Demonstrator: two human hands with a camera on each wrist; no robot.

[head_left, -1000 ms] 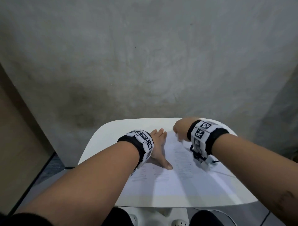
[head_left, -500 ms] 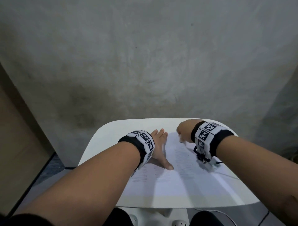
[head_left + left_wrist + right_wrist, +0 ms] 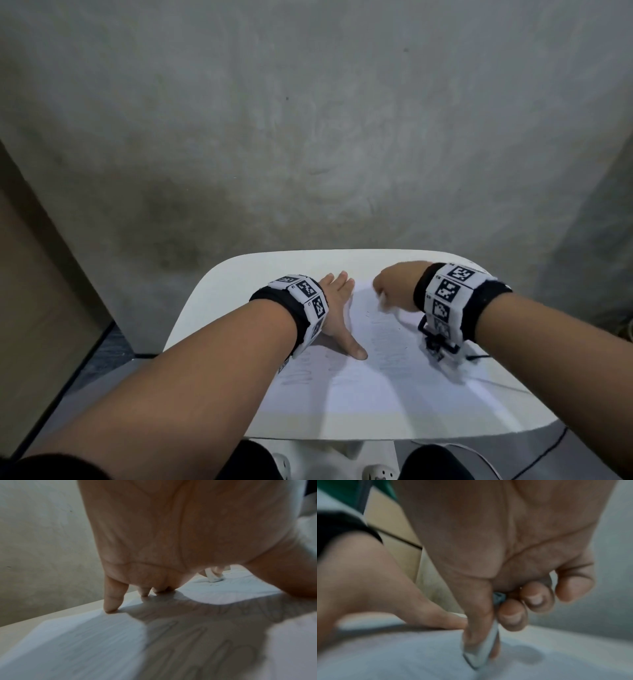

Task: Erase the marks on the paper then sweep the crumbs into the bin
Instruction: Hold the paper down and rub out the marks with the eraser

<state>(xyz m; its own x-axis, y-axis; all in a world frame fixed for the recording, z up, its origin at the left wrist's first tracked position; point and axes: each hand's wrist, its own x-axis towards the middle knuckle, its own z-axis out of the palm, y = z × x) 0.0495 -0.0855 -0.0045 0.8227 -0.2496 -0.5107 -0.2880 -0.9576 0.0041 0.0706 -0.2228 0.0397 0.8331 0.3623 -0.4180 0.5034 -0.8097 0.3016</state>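
A white sheet of paper (image 3: 370,387) with faint pencil marks lies on a small white table (image 3: 219,291). My left hand (image 3: 337,315) lies flat on the paper's left part, fingers straight and thumb spread, pressing it down; its fingertips (image 3: 111,604) touch the sheet's far edge. My right hand (image 3: 394,287) pinches a white eraser (image 3: 481,651) between thumb and fingers, its lower end on the paper near the far right. The eraser (image 3: 213,576) also shows beyond my left palm. No bin shows in any view.
A grey concrete wall (image 3: 308,137) rises just behind the table. A brown panel (image 3: 30,308) stands at the left. A thin cable (image 3: 496,383) runs over the table's right side. My knees sit under the near edge.
My right hand with the eraser has slid a little to the right and slightly nearer over the paper. The left hand has stayed in place.
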